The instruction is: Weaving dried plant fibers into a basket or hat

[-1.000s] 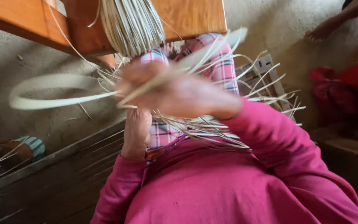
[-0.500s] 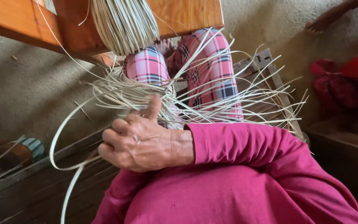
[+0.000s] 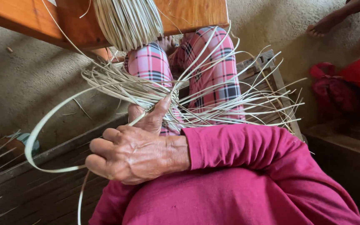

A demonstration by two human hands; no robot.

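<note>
The work here is weaving with thin pale strips; the step in hand looks like pulling one long strip through the weave and making it tight

The right hand [image 3: 134, 154] is curled in a fist around the long strip [image 3: 36, 137]; this strip swings out to the left in a big loop and comes back under the fist; the thumb [image 3: 160, 111] sticks up and presses on the half-made weave [image 3: 146, 89], which lies on the person's knees in pink checked trousers [image 3: 213, 62]; many loose ends fan out from it to the right

The right arm in its pink sleeve [image 3: 246, 146] comes in from the right and crosses in front of the body; the wrist is straight and the back of the hand faces up; the left hand is almost all hidden behind the right one, so I cannot tell if it grips anything

I think the next move needs a slow, even pull so the loop shrinks without a kink, while the thumb keeps the weave from sliding

A thick bundle of strips [image 3: 128, 23] hangs from an orange wooden bench [image 3: 192, 12] above the knees; a red bag [image 3: 334, 89] sits on the floor at the right; another person's foot [image 3: 321, 27] shows at the top right
</note>
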